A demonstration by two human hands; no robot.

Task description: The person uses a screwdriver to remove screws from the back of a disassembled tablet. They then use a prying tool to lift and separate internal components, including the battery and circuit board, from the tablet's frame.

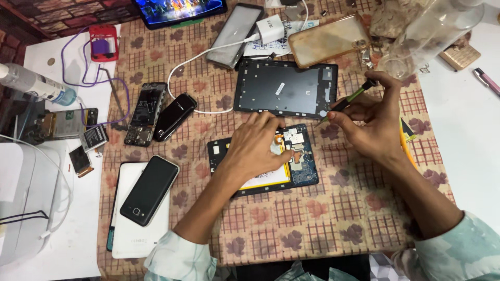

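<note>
— Near the middle of the frame, what lies under the hands?

— An opened tablet (297,161), circuit board and pale battery bared, flat on the patterned cloth (312,218). The left hand (255,148) presses on it, fingers spread, gripping nothing. The right hand (372,122) pinches a green-and-black screwdriver (346,101), its tip just above the tablet's upper right corner.

— And the edges?

— A black back cover (284,88) sits just above the tablet, nearly touching. Left of centre lie a black phone (149,190) on a white tablet (138,229), and higher up a small dark phone (175,116) beside a stripped phone (146,113). A white charger (270,29) and a clear phone case (328,39) crowd the top.

— Any open room?

— Bare cloth along the lower edge between the forearms, and bare white worktop (463,119) at the right.
</note>
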